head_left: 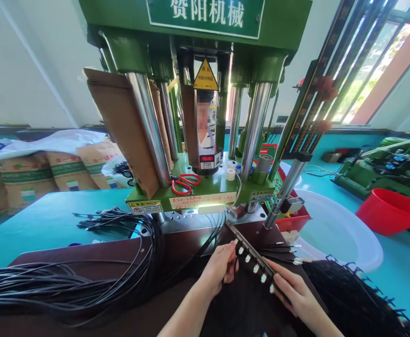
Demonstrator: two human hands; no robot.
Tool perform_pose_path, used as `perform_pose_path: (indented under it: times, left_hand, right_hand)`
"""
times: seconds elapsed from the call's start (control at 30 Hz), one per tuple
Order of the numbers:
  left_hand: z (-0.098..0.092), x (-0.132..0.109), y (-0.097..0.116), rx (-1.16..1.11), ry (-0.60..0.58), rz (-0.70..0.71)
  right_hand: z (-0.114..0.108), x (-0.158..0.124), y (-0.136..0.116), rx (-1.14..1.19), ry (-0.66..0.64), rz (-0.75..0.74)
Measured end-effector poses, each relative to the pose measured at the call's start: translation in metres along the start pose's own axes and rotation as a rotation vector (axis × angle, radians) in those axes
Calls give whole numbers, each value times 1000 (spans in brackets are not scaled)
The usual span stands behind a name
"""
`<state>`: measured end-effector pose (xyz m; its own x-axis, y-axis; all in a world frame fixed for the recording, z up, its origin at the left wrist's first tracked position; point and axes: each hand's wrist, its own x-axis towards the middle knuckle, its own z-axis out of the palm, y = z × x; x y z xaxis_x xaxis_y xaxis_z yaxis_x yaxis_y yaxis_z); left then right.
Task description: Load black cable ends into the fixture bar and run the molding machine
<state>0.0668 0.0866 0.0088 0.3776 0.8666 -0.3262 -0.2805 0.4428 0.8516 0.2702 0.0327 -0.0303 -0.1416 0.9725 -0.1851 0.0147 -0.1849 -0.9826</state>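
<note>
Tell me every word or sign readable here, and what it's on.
"赞阳机械": white characters on the green nameplate atop the press.
"公司": lower end of the black vertical strip; the rest is unclear.
Yellow warning triangle: characters blurred.
Base-plate stickers and sack printing: too small to read.
Black bar in the right hand: no text visible.

A: Was it bright?
B: Very. Daylight came through the windows [377, 61] on the right, blown out to white in places.
A: Glare?
B: Streaks shone on the press [205, 187] columns [149, 126], and the basin [341, 234] gleamed.
A: Shadows?
B: Soft, under the cables [68, 285].
A: Focus?
B: The left hand [219, 269], right hand [296, 292] and bar [252, 260] were crisp. 1 patch on the press was blurred out. Straight lines bowed hard toward the edges.
</note>
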Motion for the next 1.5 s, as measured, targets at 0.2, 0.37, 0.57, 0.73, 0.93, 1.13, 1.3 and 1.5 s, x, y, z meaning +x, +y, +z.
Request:
perform_pose_path:
  times: [0.2, 0.37, 0.57, 0.73, 0.93, 1.13, 1.3, 1.5]
  left_hand:
    - [-5, 2, -5, 54, 22, 8]
    - [-7, 10, -16, 283, 37, 16]
    - [-4, -5, -11, 608, 186, 300]
    - [-5, -42, 5, 750, 65, 364]
    - [-22, -73, 15, 803, 118, 376]
    - [-55, -65, 24, 670, 191, 350]
    - [-79, -20, 38, 610, 348, 405]
    - [-97, 39, 46, 835, 517, 450]
  right_hand:
    - [4, -4, -8, -125, -97, -40]
    - [-6, -5, -17, -178, -78, 3]
    - [-36, 12, -54, -394, -193, 55]
    - [-38, 62, -88, -671, -359, 50]
    - [5, 135, -95, -1013, -583, -328]
    - [42, 153, -71, -1127, -450, -456]
    - [37, 144, -59, -1110, -312, -495]
    - [12, 155, -23, -996, -21, -577]
